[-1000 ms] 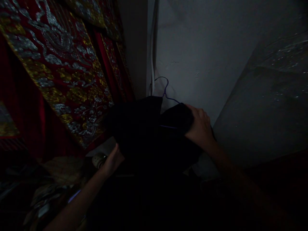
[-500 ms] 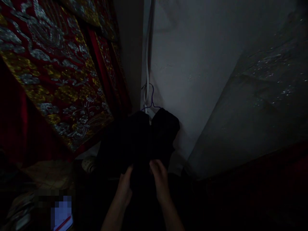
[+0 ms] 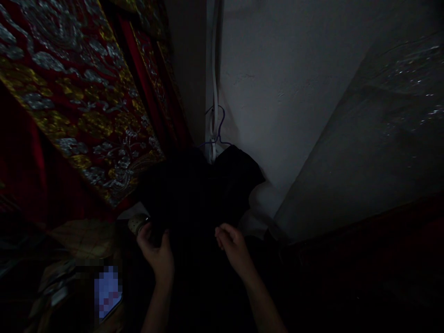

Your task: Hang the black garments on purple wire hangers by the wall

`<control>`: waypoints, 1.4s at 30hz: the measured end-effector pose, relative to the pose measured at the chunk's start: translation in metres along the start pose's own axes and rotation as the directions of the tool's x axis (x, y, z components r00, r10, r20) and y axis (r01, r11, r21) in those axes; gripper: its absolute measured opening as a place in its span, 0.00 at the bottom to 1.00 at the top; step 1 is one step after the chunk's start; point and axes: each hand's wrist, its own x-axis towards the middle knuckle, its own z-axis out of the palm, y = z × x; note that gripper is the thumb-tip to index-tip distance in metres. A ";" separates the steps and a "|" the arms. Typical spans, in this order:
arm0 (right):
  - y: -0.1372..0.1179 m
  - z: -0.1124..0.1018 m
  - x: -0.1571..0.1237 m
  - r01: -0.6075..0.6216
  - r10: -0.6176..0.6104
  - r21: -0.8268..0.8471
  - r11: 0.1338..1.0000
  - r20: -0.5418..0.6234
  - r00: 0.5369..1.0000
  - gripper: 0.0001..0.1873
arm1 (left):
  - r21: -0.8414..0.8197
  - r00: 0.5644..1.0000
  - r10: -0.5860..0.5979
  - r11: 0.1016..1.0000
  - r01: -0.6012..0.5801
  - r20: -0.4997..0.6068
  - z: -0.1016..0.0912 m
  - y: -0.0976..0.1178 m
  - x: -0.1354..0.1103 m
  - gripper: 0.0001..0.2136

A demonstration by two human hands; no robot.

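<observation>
A black short-sleeved garment (image 3: 194, 194) hangs on a thin purple hanger (image 3: 219, 138) in front of me; its lower part melts into the dark. My left hand (image 3: 157, 252) is at the garment's left side with thumb and fingers spread apart, and nothing shows between them. Closed in a pinch, my right hand (image 3: 231, 238) grips the black garment at its right side, though the cloth in the fingers is hard to see.
A white cord (image 3: 214, 83) runs down the wall (image 3: 277, 92) to the hanger. Red cloth with gold and silver sequins (image 3: 93, 106) hangs at left. A pale rounded object with holes (image 3: 136, 223) is near my left hand. Lower left, a lit phone (image 3: 107, 291) shows a blurred screen.
My left hand has moved left and opened, away from the right one. The garment's front looks spread wider and flatter. My right hand has stayed nearly in place.
</observation>
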 end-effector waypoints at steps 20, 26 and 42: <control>-0.141 -0.028 0.083 0.273 -0.246 0.161 0.948 -0.171 0.954 0.21 | -0.005 0.762 0.082 0.995 -0.103 0.643 0.064 -0.019 -0.075 0.09; -0.147 -0.039 0.068 0.387 -0.330 0.170 0.906 -0.287 0.899 0.16 | -0.001 0.657 0.051 0.997 -0.076 0.752 0.073 -0.005 -0.057 0.06; -0.093 -0.037 0.115 0.263 -0.265 -0.062 0.963 -0.019 0.964 0.13 | 0.217 0.599 0.416 0.669 -0.711 0.684 0.131 0.132 0.082 0.13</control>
